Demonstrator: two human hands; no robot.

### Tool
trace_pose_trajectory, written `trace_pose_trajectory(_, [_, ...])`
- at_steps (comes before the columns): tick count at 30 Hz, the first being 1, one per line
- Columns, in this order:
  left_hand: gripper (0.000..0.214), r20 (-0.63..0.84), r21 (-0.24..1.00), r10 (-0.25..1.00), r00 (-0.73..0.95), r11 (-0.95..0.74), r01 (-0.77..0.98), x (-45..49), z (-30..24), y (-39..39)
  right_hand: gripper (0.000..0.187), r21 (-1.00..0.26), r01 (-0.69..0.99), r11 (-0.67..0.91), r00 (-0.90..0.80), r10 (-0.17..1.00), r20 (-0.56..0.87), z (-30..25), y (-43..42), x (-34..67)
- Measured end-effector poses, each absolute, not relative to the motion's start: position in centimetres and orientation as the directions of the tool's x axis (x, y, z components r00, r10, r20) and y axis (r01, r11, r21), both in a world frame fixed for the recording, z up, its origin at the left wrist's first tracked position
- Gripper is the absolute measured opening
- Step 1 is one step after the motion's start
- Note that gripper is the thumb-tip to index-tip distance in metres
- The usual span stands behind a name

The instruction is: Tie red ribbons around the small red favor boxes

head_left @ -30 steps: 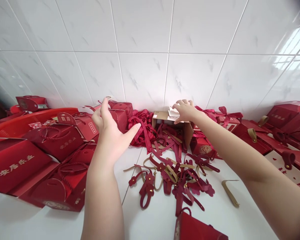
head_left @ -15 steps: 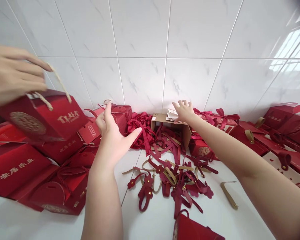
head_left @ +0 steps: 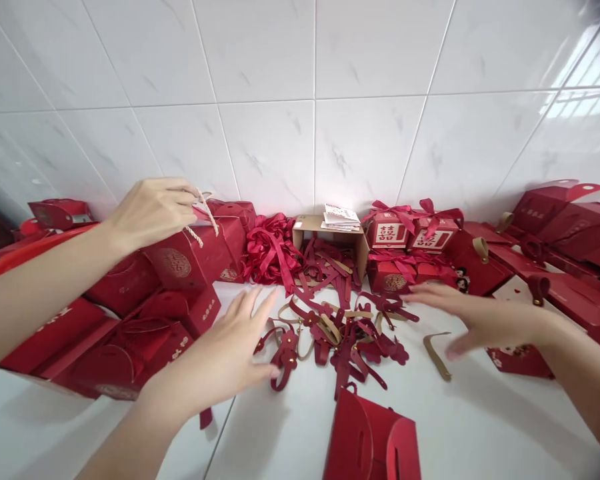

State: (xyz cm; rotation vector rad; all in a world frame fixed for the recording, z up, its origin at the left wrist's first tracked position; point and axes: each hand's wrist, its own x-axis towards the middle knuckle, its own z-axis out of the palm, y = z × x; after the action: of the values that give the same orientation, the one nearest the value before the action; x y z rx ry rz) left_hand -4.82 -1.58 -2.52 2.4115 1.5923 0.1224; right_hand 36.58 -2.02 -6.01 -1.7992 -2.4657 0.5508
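My left hand (head_left: 225, 353) hovers low over the white surface with its fingers stretched out and nothing in it. It is just left of a heap of dark red straps (head_left: 340, 333). My right hand (head_left: 475, 317) is spread flat and slightly smeared by motion. It is empty, to the right of the straps and near a loose gold strap (head_left: 436, 353). Another person's hand (head_left: 150, 210) reaches in from the left. It pinches the rope handle of a red gift bag (head_left: 195, 253) over the stacked bags.
At the tiled wall stand an open cardboard box (head_left: 307, 227) with white cards (head_left: 341, 217) on top, a bundle of red ribbons (head_left: 270, 250) and bow-tied red boxes (head_left: 387, 230). Folded red bags (head_left: 55, 333) lie left, flat red boxes (head_left: 570, 293) right, another red bag (head_left: 370, 440) near me.
Both my hands have drawn back from the boxes at the wall toward me and lowered. The other person's hand has brought the red bag down onto the left pile.
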Motion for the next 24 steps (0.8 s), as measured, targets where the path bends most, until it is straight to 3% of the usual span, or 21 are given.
trace_pose_trajectory(1, [0.104, -0.168, 0.244, 0.914, 0.368, -0.323, 0.914, -5.2, -3.9, -1.3, 0.097, -0.338, 0.918, 0.206, -0.301, 0.918, -0.26, -7.5, -3.2, 37.8])
trace_pose_trajectory(3, [0.112, -0.296, 0.273, 0.908, 0.296, -0.216, 0.937, -5.6, -6.8, -0.5, 0.107, -0.357, 0.93, 0.084, -0.2, 0.933, -0.3, -10.3, -4.9, 39.4])
trace_pose_trajectory(5, [0.109, -0.26, 0.369, 0.919, 0.298, -0.19, 0.91, -5.6, -9.6, 0.2, 0.112, -0.38, 0.925, 0.017, -0.136, 0.948, -0.289, -12.7, -5.7, 39.9])
trace_pose_trajectory(9, [0.113, -0.209, 0.441, 0.937, 0.28, -0.165, 0.882, -4.5, -13.5, 1.2, 0.116, -0.448, 0.894, -0.019, -0.1, 0.966, -0.24, -15.2, -5.0, 39.1])
trace_pose_trajectory(14, [0.108, -0.119, 0.454, 0.931, 0.344, -0.257, 0.853, -3.2, -14.2, 1.9, 0.119, -0.433, 0.9, 0.052, -0.208, 0.924, -0.321, -14.9, -3.6, 37.7])
trace_pose_trajectory(16, [0.097, -0.041, 0.444, 0.935, 0.352, -0.299, 0.845, -2.6, -13.3, 2.3, 0.11, -0.399, 0.912, 0.094, -0.231, 0.922, -0.311, -13.7, -3.4, 36.9])
trace_pose_trajectory(19, [0.076, 0.06, 0.47, 0.886, 0.459, -0.431, 0.77, -0.7, -11.8, 3.1, 0.07, -0.425, 0.879, 0.218, -0.27, 0.961, -0.066, -11.1, -2.4, 34.4])
trace_pose_trajectory(22, [0.077, 0.106, 0.513, 0.757, 0.645, -0.597, 0.617, 2.3, -11.8, 3.7, 0.035, -0.498, 0.749, 0.437, -0.396, 0.898, 0.193, -9.3, 0.1, 30.4])
trace_pose_trajectory(24, [0.086, 0.107, 0.565, 0.721, 0.684, -0.611, 0.555, 4.0, -12.8, 3.8, 0.033, -0.528, 0.687, 0.499, -0.445, 0.864, 0.236, -9.5, 2.4, 27.6])
